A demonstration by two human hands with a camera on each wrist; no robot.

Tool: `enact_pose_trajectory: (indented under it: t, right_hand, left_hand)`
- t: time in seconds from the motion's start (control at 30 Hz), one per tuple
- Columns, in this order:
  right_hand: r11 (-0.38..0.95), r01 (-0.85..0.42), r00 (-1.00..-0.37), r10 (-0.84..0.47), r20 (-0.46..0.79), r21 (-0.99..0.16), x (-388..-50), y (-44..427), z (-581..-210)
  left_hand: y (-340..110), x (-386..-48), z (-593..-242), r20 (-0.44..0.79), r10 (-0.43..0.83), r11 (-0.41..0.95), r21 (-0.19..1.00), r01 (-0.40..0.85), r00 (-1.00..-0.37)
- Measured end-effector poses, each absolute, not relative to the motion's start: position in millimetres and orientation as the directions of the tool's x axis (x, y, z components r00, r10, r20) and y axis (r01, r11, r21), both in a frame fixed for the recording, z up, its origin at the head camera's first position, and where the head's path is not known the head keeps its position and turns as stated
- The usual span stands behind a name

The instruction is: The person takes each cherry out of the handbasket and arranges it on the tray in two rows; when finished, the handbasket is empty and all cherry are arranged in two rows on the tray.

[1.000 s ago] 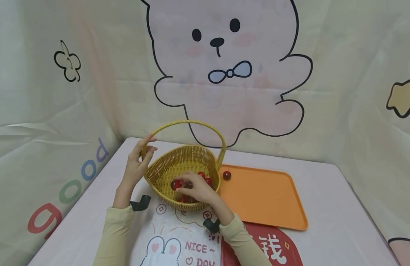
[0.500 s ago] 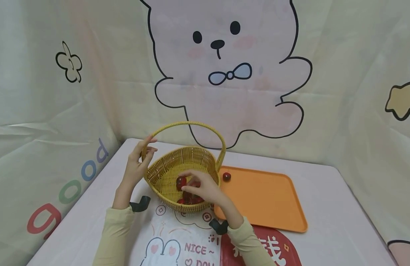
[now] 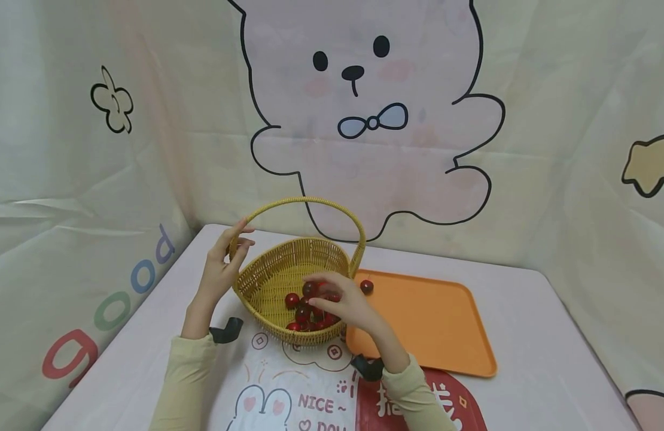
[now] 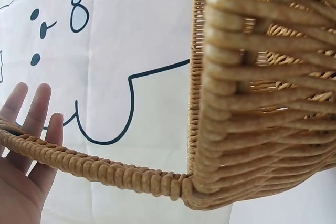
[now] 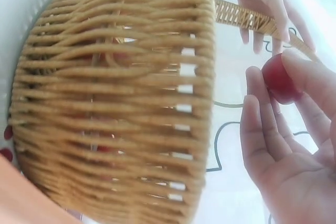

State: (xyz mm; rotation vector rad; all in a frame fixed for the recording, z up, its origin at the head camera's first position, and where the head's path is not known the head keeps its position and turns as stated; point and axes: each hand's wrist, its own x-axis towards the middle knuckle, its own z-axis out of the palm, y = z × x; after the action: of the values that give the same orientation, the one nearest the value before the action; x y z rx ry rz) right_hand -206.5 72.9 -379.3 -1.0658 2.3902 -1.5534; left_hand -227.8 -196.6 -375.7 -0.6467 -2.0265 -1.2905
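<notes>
A yellow wicker basket [image 3: 273, 290] with a tall arched handle [image 3: 310, 199] stands on the table, several dark red cherries [image 3: 302, 315] heaped in its front right part. My left hand [image 3: 222, 266] holds the left side of the handle, its fingers behind the wicker in the left wrist view. Over the basket's right side, my right hand [image 3: 347, 304] pinches a cherry [image 5: 280, 80] between thumb and fingers, just above rim height. In the head view that hand covers part of the heap. Another cherry [image 3: 366, 287] lies on the orange tray [image 3: 423, 323].
Right of the basket, the tray lies flat with its left edge close against it. A printed mat [image 3: 305, 383] spreads in front, partly under my right forearm. Printed cloth walls [image 3: 213, 179] rise behind and beside the white table [image 3: 536, 335].
My right hand has shifted rightward across the basket, uncovering more cherries on its left. My left hand has stayed at the handle, and the basket has not moved.
</notes>
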Motion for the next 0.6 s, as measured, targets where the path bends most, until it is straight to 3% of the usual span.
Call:
enact_pose_trajectory:
  t: [0.4, 0.6]
  right_hand:
    - [0.222, -0.485, -0.77, -0.568, 0.292, -0.846, -210, 93, -382]
    - [0.282, -0.502, -0.791, -0.533, 0.301, -0.818, -212, 106, -382]
  left_hand:
    - [-197, -227, -377, 0.737, 0.056, 0.404, 0.601, 0.69, -0.674]
    - [-197, -229, -377, 0.734, 0.053, 0.396, 0.607, 0.689, -0.677]
